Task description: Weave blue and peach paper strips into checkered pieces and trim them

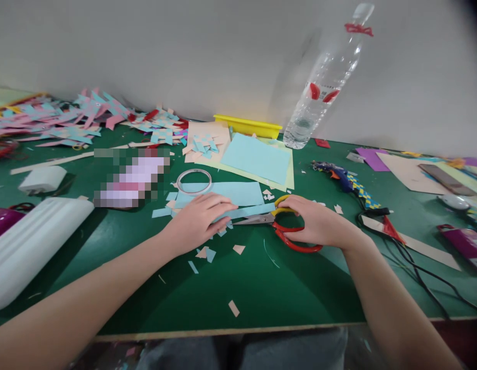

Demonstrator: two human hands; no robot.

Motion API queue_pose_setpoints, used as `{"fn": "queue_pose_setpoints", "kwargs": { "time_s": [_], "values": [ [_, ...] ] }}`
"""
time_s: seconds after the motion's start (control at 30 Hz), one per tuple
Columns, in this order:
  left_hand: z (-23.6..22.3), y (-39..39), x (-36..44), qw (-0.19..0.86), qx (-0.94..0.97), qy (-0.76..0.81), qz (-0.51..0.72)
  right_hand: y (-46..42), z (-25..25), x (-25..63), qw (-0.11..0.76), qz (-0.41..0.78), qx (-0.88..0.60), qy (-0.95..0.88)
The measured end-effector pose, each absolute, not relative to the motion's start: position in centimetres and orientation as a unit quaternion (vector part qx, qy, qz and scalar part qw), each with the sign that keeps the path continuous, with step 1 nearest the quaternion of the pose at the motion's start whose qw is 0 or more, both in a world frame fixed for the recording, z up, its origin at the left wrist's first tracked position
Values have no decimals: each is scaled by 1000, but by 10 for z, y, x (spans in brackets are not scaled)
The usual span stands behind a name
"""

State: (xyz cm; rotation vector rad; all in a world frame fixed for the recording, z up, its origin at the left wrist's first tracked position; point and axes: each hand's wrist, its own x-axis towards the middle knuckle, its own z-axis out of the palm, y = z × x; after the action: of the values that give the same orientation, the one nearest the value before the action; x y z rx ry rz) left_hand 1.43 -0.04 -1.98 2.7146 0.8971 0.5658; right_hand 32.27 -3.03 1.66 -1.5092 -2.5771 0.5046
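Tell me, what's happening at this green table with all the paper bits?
A person sits at a green table, cutting paper. The left hand presses down a light blue paper strip, while the right hand works red-and-yellow scissors whose blades meet that strip. Small offcuts lie under the hands. Behind them sit a tape roll, more blue sheets, a plastic bottle, and piles of woven paper pieces at far left.

Soft even light from above, faint shadows, edges warped, bottle motion-blurred.
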Motion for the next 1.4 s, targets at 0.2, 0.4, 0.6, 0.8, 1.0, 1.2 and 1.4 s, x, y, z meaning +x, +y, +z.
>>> {"fn": "queue_pose_setpoints", "kwargs": {
  "time_s": [0.2,0.4,0.6,0.8,1.0,1.2,1.4],
  "values": [
    [-17,-5,15,161,946,246,134,-29,14,324,57,173,-496,-849],
    [-21,-6,15,194,932,301,56,-28,13,324,64,191,-487,-850],
    [-25,-5,15,191,935,293,64,-26,10,322,72,186,-475,-857],
    [-25,-5,17,193,935,293,52,-25,8,320,66,179,-470,-862],
    [-29,-4,16,184,939,280,75,-22,7,320,68,179,-457,-869],
    [-28,-3,17,180,940,286,55,-22,7,320,68,174,-457,-870],
    [-26,-4,18,173,942,282,48,-22,6,320,54,173,-464,-867]
  ]
}}
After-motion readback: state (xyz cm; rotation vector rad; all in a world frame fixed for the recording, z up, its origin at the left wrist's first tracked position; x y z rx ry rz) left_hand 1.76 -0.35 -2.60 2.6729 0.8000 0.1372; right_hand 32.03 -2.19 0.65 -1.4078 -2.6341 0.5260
